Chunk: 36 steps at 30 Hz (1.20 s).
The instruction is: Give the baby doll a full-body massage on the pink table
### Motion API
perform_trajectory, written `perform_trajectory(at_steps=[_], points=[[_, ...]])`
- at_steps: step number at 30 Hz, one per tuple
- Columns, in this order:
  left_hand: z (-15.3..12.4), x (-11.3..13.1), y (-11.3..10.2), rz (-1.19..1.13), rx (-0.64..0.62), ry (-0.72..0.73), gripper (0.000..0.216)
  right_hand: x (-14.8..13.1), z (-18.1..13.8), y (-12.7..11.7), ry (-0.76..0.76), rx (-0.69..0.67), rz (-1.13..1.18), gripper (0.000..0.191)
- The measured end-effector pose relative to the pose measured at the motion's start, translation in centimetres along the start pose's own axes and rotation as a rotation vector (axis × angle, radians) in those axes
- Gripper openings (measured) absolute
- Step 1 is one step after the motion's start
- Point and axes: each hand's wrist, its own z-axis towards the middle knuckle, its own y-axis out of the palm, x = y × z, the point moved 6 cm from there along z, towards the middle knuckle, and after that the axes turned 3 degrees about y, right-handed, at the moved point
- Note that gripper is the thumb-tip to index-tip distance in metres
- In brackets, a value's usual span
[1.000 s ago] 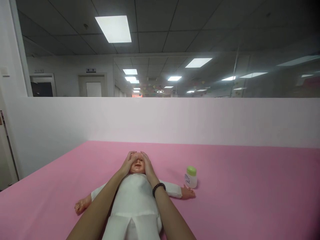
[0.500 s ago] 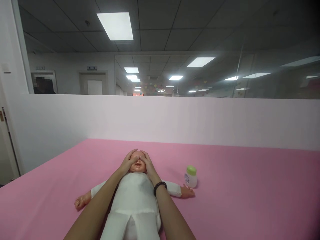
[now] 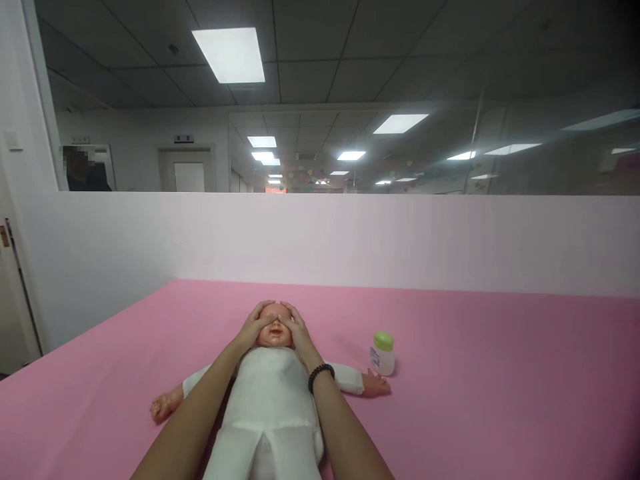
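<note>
A baby doll (image 3: 273, 383) lies on its back with its arms spread, its body in white cloth, its face and hands bare. My left hand (image 3: 253, 328) rests along the left side of the doll's head, fingers stretched toward the crown. On the other side, my right hand (image 3: 299, 331) lies the same way, a dark beaded bracelet (image 3: 321, 375) around its wrist. Both thumbs reach inward across the doll's eye area and hide it; the mouth shows below them. Near the doll's right-side hand stands a small jar (image 3: 383, 353) with a green lid.
A pink padded surface (image 3: 475, 387) lies under the doll. Beyond it runs a low white wall (image 3: 350, 240) with glass above. Behind the glass at the far left, a person (image 3: 85, 170) is partly visible. A door (image 3: 15, 307) stands at the left edge.
My thumbs have shifted slightly on the doll's face, and more of its nose area shows. The view has tilted a little; the doll and jar stay in place.
</note>
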Motion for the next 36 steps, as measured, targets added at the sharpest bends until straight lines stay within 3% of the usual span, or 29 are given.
perform_trajectory(at_steps=[22, 36], points=[[0.5, -1.0, -0.6, -0.037, 0.025, 0.068, 0.050, 1.3, 0.9, -0.4, 0.015, -0.038, 0.161, 0.052], [-0.1, -0.5, -0.4, 0.026, 0.001, 0.040, 0.056, -0.1, -0.1, -0.1, 0.000, -0.028, 0.003, 0.054]])
